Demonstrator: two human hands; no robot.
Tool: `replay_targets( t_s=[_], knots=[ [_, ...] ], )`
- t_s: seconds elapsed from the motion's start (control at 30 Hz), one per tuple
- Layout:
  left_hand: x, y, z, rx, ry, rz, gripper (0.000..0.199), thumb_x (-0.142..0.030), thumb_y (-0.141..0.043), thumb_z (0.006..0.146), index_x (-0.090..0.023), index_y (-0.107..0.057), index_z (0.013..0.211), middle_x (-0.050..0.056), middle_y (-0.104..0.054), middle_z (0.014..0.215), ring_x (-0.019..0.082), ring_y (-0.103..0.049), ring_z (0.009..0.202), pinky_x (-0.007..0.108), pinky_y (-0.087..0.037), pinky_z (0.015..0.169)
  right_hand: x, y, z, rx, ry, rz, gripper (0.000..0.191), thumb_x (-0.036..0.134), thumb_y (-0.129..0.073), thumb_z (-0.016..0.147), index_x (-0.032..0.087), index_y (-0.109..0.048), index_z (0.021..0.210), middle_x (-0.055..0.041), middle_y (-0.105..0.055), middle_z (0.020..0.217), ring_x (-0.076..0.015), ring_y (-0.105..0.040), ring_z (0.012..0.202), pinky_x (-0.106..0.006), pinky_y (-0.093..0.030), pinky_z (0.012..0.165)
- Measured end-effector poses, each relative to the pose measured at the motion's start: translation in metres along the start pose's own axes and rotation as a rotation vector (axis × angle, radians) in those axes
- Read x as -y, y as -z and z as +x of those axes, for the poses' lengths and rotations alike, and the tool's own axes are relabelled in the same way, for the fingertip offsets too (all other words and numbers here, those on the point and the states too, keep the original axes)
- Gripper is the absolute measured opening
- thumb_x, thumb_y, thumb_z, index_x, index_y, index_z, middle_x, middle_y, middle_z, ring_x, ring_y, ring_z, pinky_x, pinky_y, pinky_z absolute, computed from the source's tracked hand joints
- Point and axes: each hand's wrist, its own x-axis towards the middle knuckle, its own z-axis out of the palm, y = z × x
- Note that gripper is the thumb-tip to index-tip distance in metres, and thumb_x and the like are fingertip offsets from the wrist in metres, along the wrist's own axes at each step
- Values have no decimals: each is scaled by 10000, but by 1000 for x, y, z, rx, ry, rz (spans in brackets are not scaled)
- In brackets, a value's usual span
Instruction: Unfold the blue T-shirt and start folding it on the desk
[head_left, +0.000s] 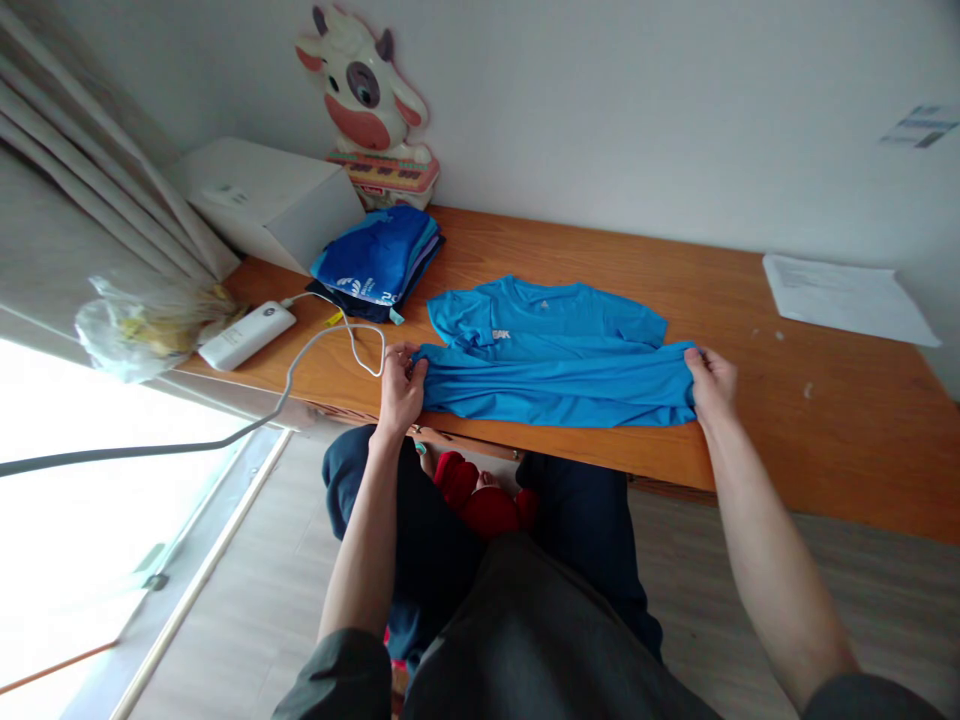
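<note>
Blue t-shirt (551,350) lies flat on the wooden surface (750,320), near its front edge, collar at 12 o'clock, bottom part folded up over the body. Left hand (401,385) pinches the fold's end at 9 o'clock, fingers closed on the cloth; right hand (711,382) does the same at 3 o'clock. Holding both ends likely keeps the fold straight and taut across the width.

Around it: stack of folded blue garments (379,262) at 10 o'clock, just beside the shirt, apart from it. White power bank (247,335) further out at 9 o'clock, its white cable (352,345) looping close to the left hand, near but not touching the shirt. White box (262,200) and cow figure (367,100) at the back by the wall. Plastic bag (142,325) far at 9 o'clock. Sheet of paper (840,295) at 2 o'clock, well apart. Nothing sits on the shirt; the cable loop is the nearest obstruction.
</note>
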Motion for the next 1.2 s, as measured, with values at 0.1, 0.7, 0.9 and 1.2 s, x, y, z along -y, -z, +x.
replay_targets(
  t_s=[0.1,0.7,0.9,1.2],
  knots=[
    [0,0,1,-7,43,-71,374,-455,-760,1052,-270,-581,1323,97,-692,1238,229,-743,1101,358,-624,877,0,1,-1,-33,4,-1,618,874,-859,813,263,-790,866,-22,-741,808,-254,-688,767,-404,-625,743],
    [-31,-4,-1,-130,122,240,264,-379,-757,1051,-242,-625,1234,-20,-726,793,190,-691,685,340,-542,724,8,-6,-3,102,68,-21,374,560,-824,871,309,-686,1112,-42,-755,1009,-261,-721,868,-421,-609,841],
    [-15,-1,-2,-106,47,161,192,-323,-681,1068,-246,-630,1237,99,-761,1180,223,-780,1055,344,-628,832,-5,-4,3,-34,115,53,464,609,-889,822,301,-616,1036,-58,-740,1077,-301,-764,1029,-481,-627,977],
    [-13,-1,0,-128,75,238,174,-373,-690,1079,-249,-590,1150,23,-713,933,222,-714,850,389,-563,857,5,-9,-2,37,152,-43,395,622,-810,923,292,-642,1060,-76,-769,1099,-310,-788,1081,-534,-618,1090]
  ],
)
